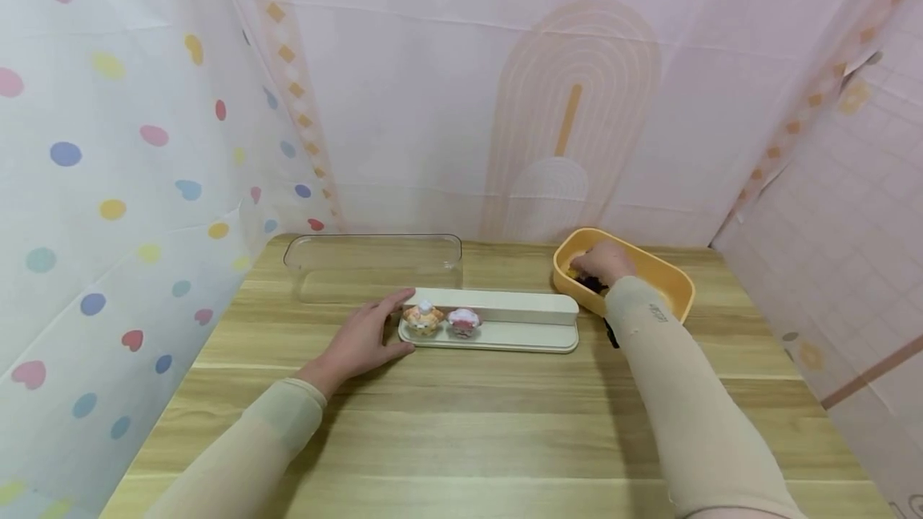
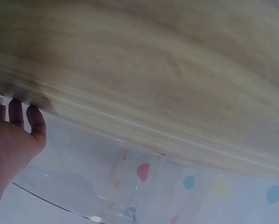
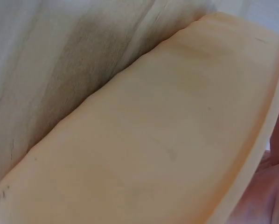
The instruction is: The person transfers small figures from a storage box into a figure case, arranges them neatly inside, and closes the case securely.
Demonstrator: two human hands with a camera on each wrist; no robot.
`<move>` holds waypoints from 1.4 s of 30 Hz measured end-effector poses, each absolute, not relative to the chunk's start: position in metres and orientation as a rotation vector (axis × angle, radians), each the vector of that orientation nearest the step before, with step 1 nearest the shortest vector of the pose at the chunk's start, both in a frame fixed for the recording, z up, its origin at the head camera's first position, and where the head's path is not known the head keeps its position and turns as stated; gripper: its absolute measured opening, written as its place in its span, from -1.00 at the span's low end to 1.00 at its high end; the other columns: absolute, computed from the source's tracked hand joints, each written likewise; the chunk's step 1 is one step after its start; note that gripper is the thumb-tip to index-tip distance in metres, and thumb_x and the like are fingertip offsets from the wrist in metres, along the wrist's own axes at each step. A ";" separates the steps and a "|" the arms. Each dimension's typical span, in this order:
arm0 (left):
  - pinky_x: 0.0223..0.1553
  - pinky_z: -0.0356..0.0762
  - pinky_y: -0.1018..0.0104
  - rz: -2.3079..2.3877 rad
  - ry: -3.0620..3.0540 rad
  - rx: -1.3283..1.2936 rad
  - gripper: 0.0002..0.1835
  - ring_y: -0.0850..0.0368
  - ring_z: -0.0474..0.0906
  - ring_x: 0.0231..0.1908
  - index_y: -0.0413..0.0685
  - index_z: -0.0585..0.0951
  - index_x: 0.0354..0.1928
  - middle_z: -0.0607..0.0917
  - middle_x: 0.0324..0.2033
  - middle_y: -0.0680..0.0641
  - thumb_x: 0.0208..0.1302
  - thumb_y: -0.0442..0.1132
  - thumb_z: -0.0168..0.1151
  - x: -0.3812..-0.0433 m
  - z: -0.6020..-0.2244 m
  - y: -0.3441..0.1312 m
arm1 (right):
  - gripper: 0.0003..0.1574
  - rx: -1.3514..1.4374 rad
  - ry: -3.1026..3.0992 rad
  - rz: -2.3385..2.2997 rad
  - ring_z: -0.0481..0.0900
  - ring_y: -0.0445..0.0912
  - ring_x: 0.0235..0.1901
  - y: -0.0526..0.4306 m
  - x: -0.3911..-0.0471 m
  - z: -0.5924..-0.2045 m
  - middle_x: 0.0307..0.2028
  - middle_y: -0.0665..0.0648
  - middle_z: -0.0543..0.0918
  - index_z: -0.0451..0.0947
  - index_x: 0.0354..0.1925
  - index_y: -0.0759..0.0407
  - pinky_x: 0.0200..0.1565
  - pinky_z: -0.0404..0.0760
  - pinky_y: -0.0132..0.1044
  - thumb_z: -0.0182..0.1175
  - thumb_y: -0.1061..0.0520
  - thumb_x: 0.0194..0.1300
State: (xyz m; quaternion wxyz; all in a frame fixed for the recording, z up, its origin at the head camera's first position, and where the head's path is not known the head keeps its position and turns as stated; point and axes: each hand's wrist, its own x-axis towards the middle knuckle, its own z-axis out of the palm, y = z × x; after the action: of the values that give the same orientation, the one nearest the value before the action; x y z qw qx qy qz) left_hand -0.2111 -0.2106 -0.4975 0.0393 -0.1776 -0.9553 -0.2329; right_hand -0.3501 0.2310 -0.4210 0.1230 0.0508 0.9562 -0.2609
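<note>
My left hand (image 1: 364, 339) spans the left end of a long cream tray (image 1: 526, 335), thumb at its front edge and fingers at its back edge. Two small figurines stand on the tray near that hand: an orange one with a white top (image 1: 423, 319) and a pink and white one (image 1: 464, 322). Over at the right, my right hand (image 1: 609, 261) reaches down into a yellow-orange bin (image 1: 674, 283). Small dark (image 1: 591, 283) and yellow pieces show by its fingers; I cannot tell whether it grips one. The bin's outer wall (image 3: 130, 130) fills most of the right wrist view.
A clear plastic cover (image 1: 371, 267) stands behind the tray at the back left of the wooden table (image 1: 447, 431). A raised cream ledge (image 1: 497, 303) runs along the tray's back. Patterned cloth (image 1: 404, 102) hangs behind the table and at both sides.
</note>
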 end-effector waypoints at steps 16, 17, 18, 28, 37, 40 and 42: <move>0.49 0.31 -0.44 -0.707 -2.946 -0.536 0.05 -0.46 0.51 0.36 0.21 0.22 0.67 0.68 0.32 -0.30 0.23 0.05 0.61 -0.212 -0.500 -0.212 | -0.23 -0.279 3.012 -1.043 0.59 0.03 -0.28 0.253 -0.320 -0.415 0.06 0.36 0.71 0.52 0.45 0.16 -0.32 0.61 -0.27 0.37 0.01 0.32; 0.50 0.30 -0.44 -0.709 -2.948 -0.535 0.05 -0.46 0.51 0.37 0.21 0.22 0.67 0.67 0.33 -0.29 0.23 0.05 0.61 -0.212 -0.500 -0.212 | -0.23 -0.331 3.018 -1.049 0.62 0.07 -0.21 0.250 -0.316 -0.413 0.11 0.37 0.71 0.52 0.45 0.15 -0.24 0.66 -0.21 0.38 0.02 0.33; 0.50 0.30 -0.44 -0.711 -2.951 -0.533 0.05 -0.46 0.51 0.37 0.21 0.22 0.67 0.67 0.33 -0.29 0.23 0.05 0.61 -0.212 -0.499 -0.212 | -0.23 -0.391 3.020 -1.066 0.65 0.11 -0.11 0.247 -0.311 -0.411 0.15 0.37 0.70 0.51 0.45 0.15 -0.13 0.69 -0.13 0.40 0.03 0.34; 0.49 0.31 -0.44 -0.709 -2.950 -0.539 0.04 -0.46 0.51 0.37 0.20 0.22 0.67 0.66 0.36 -0.27 0.25 0.07 0.60 -0.213 -0.498 -0.211 | -0.27 -1.049 2.951 -1.193 0.65 0.18 0.05 0.190 -0.272 -0.413 0.00 0.21 0.82 0.64 0.30 0.21 0.11 0.63 0.21 0.57 0.18 0.16; 0.50 0.29 -0.45 -0.705 -2.951 -0.540 0.04 -0.46 0.51 0.37 0.20 0.21 0.67 0.65 0.37 -0.26 0.25 0.07 0.60 -0.212 -0.498 -0.210 | -0.39 -1.301 2.927 -1.092 0.64 0.09 0.07 0.157 -0.251 -0.440 -0.02 0.10 0.84 0.72 0.18 0.15 0.17 0.63 0.08 0.62 0.14 0.15; 0.50 0.29 -0.44 -0.709 -2.950 -0.542 0.05 -0.45 0.51 0.37 0.21 0.21 0.67 0.66 0.35 -0.25 0.25 0.07 0.60 -0.212 -0.498 -0.210 | -0.43 -1.314 2.924 -1.068 0.63 0.11 0.11 0.154 -0.247 -0.450 0.02 0.09 0.84 0.72 0.14 0.11 0.19 0.62 0.12 0.62 0.13 0.16; 0.51 0.29 -0.43 -0.713 -2.951 -0.540 0.05 -0.45 0.52 0.36 0.21 0.21 0.67 0.67 0.34 -0.25 0.25 0.07 0.60 -0.212 -0.497 -0.210 | -0.46 -1.286 2.936 -1.048 0.60 0.12 0.14 0.153 -0.244 -0.456 0.04 0.08 0.82 0.73 0.11 0.07 0.20 0.61 0.13 0.63 0.12 0.17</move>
State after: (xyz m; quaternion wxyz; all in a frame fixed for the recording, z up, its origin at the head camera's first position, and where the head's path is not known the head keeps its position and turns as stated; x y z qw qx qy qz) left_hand -0.2121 -0.2104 -0.4973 0.0292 -0.1752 -0.9566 -0.2311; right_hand -0.2438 0.1528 -0.4557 -0.1152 -0.3787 0.8649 -0.3088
